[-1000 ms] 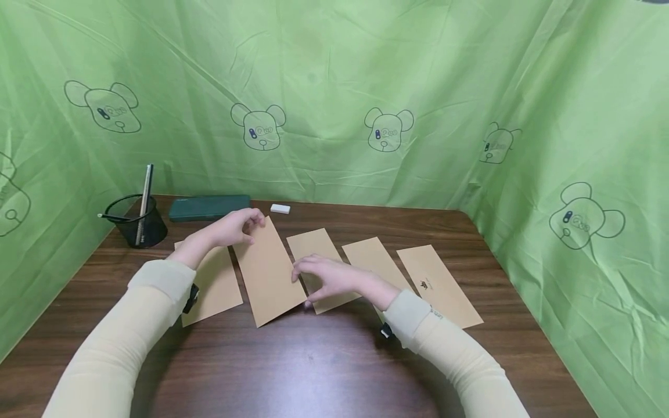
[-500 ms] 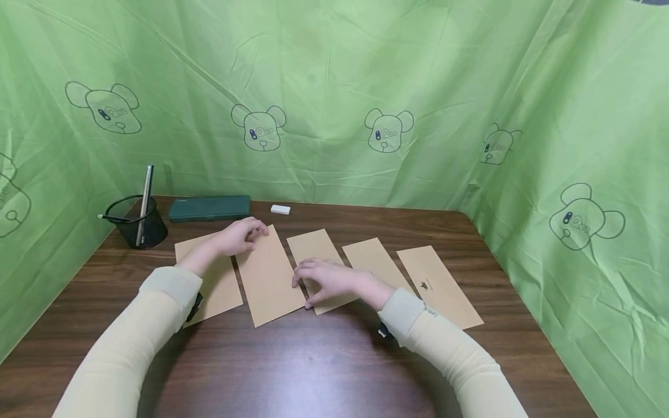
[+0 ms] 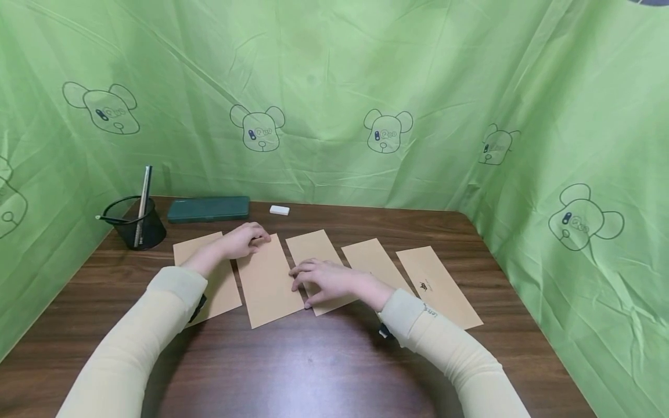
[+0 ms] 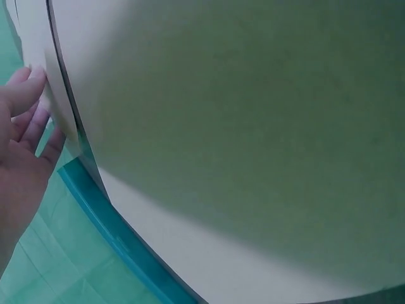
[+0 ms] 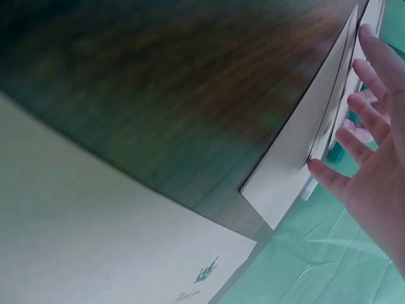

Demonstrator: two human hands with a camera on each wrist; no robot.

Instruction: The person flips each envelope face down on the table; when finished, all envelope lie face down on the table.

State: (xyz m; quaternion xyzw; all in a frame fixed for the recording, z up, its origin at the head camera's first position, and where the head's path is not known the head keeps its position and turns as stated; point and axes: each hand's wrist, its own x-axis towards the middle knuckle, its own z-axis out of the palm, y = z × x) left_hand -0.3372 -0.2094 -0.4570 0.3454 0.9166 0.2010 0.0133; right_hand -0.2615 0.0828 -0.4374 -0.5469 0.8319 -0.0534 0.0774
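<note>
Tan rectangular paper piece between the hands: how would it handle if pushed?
The tan paper piece looks thin, so probably light; its flat, uncreased face suggests slight stiffness; on the glossy brown wooden table, it may slide.

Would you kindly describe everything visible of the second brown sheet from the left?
The second sheet is a plain, light-brown rectangle, apparently paper, with straight edges and no print showing. It looks nearly flat on the table, its near end slanting rightward. Narrow gaps separate it from the first sheet and third sheet. The left hand covers part of its far end; the right hand meets its right edge.
</note>
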